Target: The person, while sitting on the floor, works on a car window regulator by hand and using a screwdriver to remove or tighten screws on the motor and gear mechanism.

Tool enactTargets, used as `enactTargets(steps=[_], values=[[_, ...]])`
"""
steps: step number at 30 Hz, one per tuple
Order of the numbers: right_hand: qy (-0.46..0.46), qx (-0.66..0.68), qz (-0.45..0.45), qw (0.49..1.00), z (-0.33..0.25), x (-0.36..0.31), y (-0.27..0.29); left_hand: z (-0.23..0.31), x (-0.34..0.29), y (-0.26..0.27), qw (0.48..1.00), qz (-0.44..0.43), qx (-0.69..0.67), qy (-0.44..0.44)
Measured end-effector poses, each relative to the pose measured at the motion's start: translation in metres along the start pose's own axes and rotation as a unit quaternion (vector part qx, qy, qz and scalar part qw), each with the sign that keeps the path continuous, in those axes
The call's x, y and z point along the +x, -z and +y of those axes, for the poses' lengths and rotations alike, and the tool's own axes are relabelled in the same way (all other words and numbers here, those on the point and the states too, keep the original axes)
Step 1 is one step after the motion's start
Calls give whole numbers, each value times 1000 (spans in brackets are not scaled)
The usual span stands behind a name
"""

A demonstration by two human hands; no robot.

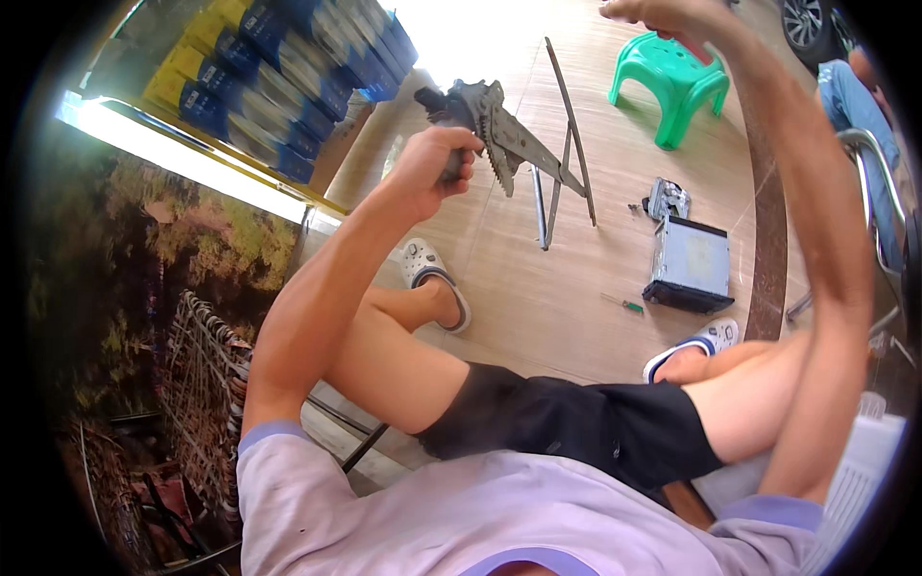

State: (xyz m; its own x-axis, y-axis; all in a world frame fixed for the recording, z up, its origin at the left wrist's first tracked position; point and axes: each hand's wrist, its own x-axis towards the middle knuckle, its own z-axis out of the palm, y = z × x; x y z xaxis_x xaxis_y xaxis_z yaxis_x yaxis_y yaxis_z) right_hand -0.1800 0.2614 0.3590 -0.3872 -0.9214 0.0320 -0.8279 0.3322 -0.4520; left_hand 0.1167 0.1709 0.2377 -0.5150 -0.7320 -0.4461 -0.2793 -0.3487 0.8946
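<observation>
My left hand (pixel 429 171) is closed round the dark motor end of a metal window regulator (pixel 523 144), a scissor-type car part with a toothed sector and crossed arms. It is raised off the floor, its long rails angled out to the right. My right hand (pixel 663 13) is stretched far forward over the green plastic stool (pixel 663 72), cut by the top edge of the picture. A bit of something red (pixel 696 48) shows below that hand, on or above the stool; whether the hand touches it I cannot make out.
On the tiled floor lie a grey metal box unit (pixel 691 257), a small silver mechanism (pixel 667 199) and a green-handled screwdriver (pixel 632 307). Shelves of blue and yellow boxes (pixel 259 86) stand at the left. Another person's jeans-clad leg (pixel 855 125) and a chair frame (pixel 869 158) are at the right.
</observation>
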Motion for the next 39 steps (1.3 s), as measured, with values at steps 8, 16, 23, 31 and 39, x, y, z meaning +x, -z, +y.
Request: enactTargets(steps=[8, 16, 23, 31, 39], values=[[20, -175, -201, 964, -20, -106, 0, 18, -17, -24, 992, -41, 115, -12], [-43, -37, -247, 967, 28, -150, -55, 22, -24, -36, 974, -110, 173, -91], [-73, 85, -178, 978, 51, -151, -53, 20, -24, -34, 960, -114, 229, -116], [207, 54, -101, 972, 58, -147, -91, 13, -11, -8, 991, -48, 104, -63], [211, 79, 21, 974, 51, -143, -97, -3, -1, -7, 996, -22, -78, 40]])
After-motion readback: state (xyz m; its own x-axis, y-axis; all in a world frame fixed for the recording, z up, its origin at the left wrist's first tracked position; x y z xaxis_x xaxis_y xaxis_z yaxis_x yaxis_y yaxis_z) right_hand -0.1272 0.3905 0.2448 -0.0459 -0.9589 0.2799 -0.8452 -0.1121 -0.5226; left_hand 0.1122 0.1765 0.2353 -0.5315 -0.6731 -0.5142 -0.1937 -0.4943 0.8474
